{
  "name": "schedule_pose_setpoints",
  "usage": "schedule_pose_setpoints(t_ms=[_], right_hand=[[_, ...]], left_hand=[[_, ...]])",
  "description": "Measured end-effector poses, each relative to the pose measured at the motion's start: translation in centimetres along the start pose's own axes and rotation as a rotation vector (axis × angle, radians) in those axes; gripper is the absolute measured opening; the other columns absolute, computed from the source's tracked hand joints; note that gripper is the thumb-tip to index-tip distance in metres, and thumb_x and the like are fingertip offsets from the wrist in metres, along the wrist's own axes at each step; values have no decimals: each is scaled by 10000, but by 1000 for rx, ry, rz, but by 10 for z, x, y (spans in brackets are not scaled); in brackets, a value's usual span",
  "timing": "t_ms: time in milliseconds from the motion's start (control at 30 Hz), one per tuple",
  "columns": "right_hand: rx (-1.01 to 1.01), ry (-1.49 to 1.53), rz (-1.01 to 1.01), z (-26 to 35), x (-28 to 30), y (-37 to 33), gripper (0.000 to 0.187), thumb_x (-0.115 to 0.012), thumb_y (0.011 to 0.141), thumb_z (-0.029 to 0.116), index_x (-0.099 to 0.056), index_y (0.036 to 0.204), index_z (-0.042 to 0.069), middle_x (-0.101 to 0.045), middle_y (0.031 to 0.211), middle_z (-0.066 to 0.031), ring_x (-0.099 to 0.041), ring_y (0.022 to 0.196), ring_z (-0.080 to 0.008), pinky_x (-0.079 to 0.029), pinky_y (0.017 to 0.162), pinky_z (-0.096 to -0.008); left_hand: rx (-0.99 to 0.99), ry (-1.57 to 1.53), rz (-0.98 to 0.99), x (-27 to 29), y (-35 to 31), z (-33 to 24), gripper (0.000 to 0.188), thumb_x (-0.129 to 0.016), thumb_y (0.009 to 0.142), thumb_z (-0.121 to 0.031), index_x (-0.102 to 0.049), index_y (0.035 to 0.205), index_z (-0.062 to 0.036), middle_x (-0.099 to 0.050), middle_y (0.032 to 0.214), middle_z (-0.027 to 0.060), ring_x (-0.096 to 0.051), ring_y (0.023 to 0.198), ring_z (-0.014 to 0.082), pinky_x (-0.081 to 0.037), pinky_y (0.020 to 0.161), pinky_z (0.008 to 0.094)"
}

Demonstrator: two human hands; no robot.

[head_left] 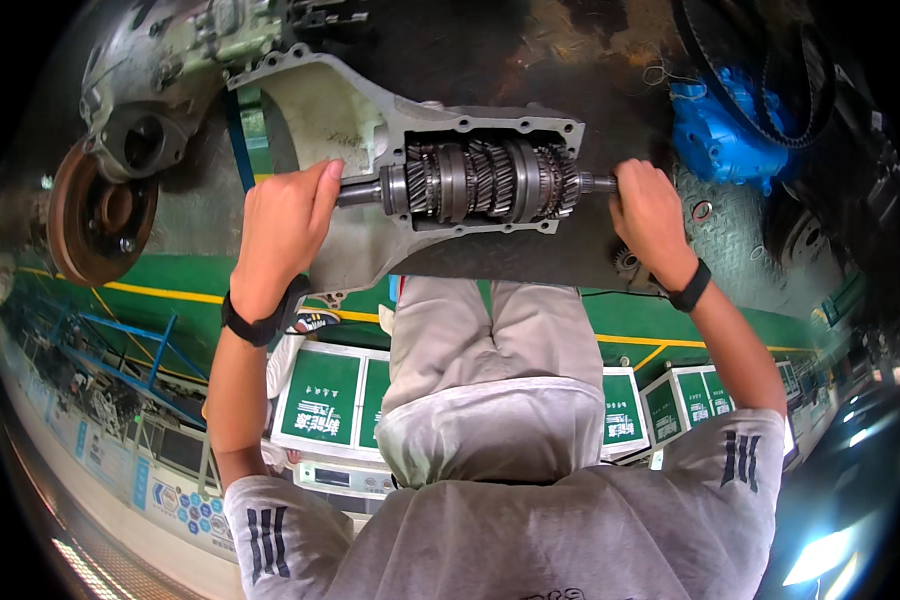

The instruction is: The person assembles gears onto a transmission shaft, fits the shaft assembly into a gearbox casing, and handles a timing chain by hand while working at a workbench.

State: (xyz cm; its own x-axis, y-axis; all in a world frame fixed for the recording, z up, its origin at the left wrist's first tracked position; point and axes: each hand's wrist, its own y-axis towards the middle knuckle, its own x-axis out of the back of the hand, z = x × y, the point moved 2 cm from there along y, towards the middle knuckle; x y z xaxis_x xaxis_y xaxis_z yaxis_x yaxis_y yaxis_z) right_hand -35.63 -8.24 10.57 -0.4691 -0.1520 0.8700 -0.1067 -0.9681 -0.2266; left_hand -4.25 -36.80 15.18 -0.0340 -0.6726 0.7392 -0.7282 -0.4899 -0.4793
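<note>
A steel gear shaft with several helical gears lies lengthwise over the opening of a grey cast gearbox housing. At its left end my left hand is closed around the bare shaft, thumb along the top. My right hand grips the thin splined end on the right, just past the housing's edge. The gears sit within the rectangular cavity; whether they rest on its bottom is hidden. Both wrists wear dark bands.
On the metal workbench a blue cast unit stands at the far right, with a black belt over it. A small gear lies near my right hand. At the left are a rusty brake disc and another grey casting.
</note>
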Motion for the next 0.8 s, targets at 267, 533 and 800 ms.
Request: schedule_pose_setpoints(t_ms=[267,533,800], right_hand=[[-72,376,578,-32,-3,42,209,-724,700,96,-602,702,-74,-563,604,-280,-608,584,-458,-487,583,-501],[-401,464,1215,-36,4,67,359,-726,756,221,-571,645,-84,-519,565,-212,-549,525,-296,-417,546,-449],[-199,283,545,-24,1,36,311,-725,797,201,-654,772,-101,-620,750,-309,-642,782,-486,-516,739,-520]], left_hand=[[14,49,24,3,-2,0,373,-563,1107,-278,-691,865,-25,-645,727,244,-622,701,482,-463,614,539],[52,55,14,-1,0,3,509,-536,1122,-323,-656,739,-9,-608,681,264,-599,671,502,-447,602,550],[30,92,26,-1,1,1,566,-510,1130,-351,-637,700,-6,-593,660,264,-585,660,506,-444,613,568]])
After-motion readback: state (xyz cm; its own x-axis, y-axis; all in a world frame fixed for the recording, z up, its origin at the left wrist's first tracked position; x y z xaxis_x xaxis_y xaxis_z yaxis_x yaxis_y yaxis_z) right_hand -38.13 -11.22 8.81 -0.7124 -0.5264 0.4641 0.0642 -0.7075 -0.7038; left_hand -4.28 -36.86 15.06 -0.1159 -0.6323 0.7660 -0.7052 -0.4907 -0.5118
